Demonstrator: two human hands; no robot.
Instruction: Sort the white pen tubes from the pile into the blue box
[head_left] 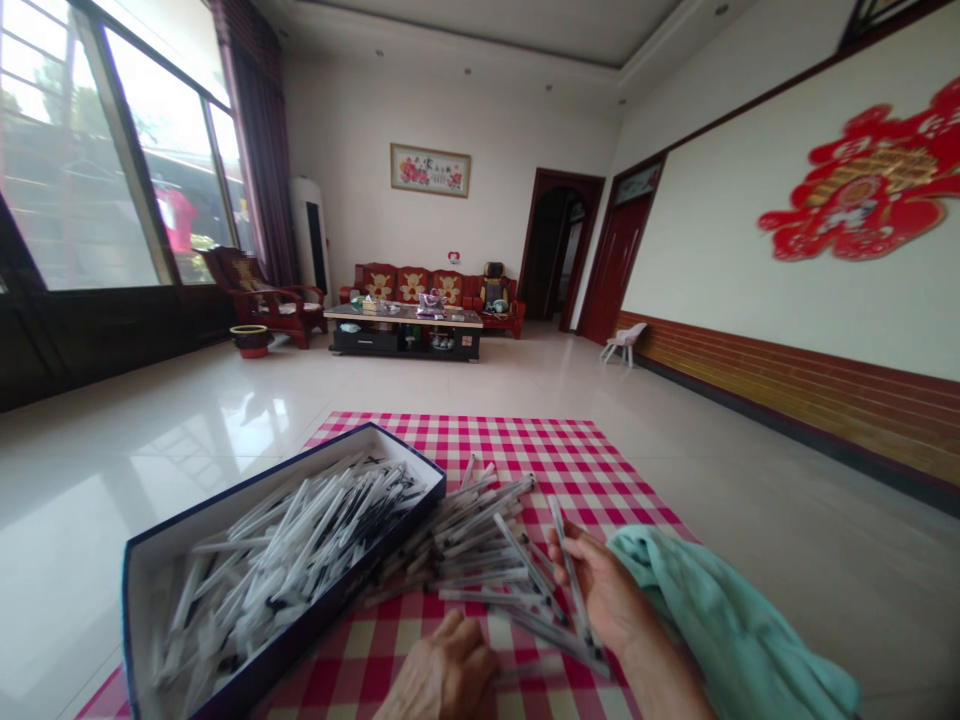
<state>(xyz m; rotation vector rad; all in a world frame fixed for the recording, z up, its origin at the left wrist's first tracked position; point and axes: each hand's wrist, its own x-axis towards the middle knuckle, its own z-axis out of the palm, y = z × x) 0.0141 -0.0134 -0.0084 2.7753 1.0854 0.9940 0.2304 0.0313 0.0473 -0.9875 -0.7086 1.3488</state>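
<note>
My right hand (600, 585) is closed round a clear-barrelled pen (568, 565), held slanting with its top end raised above the cloth. Lower and to the left, my left hand (446, 668) has its fingers curled. A motion-blurred pen (531, 668) sticks out from its fingertips to the right. Between the hands and the box lies a loose pile of similar pens (480, 545), clear or whitish with dark ends. The long dark-blue box (405, 448), white inside, stands tilted across the left of the cloth, heaped with more pens (300, 540).
A pink-and-white checked cloth (577, 450) lies beneath everything. Beside my right forearm rests a crumpled mint-green cloth (720, 620). Further off on the tiled floor stand a low table (405, 325), a wooden sofa (412, 285) and a small light chair (624, 342).
</note>
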